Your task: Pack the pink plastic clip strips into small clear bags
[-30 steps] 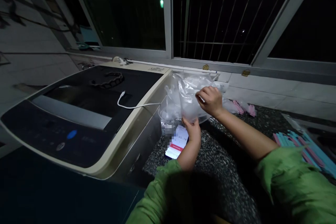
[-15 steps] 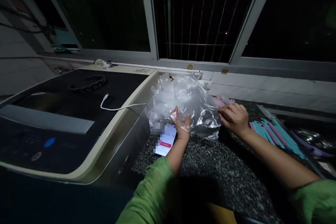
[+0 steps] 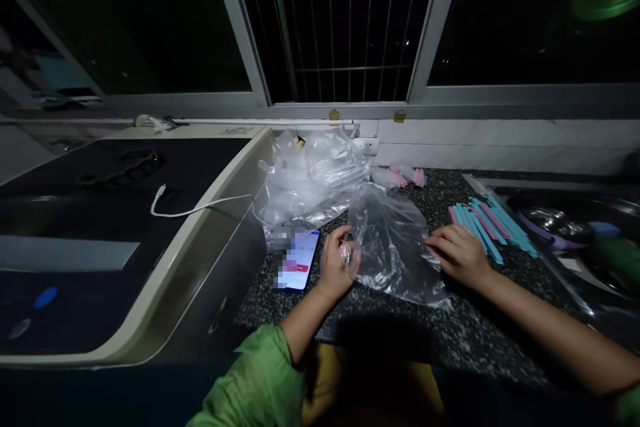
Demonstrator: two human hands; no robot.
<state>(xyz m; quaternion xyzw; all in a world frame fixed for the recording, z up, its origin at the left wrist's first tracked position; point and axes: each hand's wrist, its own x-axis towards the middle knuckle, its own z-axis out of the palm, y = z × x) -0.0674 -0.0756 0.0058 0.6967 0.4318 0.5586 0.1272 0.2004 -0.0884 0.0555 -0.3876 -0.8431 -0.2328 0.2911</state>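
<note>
A clear plastic bag is spread between my two hands, low over the dark speckled counter. My left hand is closed on the bag's left edge, its fingers curled into the film. At the opposite edge my right hand pinches the plastic between thumb and fingers. Behind this bag lies a heap of crumpled clear bags. Left of my left hand rests a lit phone. Blue and pink strips lie beyond my right hand.
A washing machine takes up the left side, a white cable across its lid. Small bags with pink strips sit by the wall near a socket. At right is a sink with a metal bowl.
One clear bag has come away from the heap, towards me, held in both hands. My left hand has moved nearer and off the heap. The view has shifted to the right.
</note>
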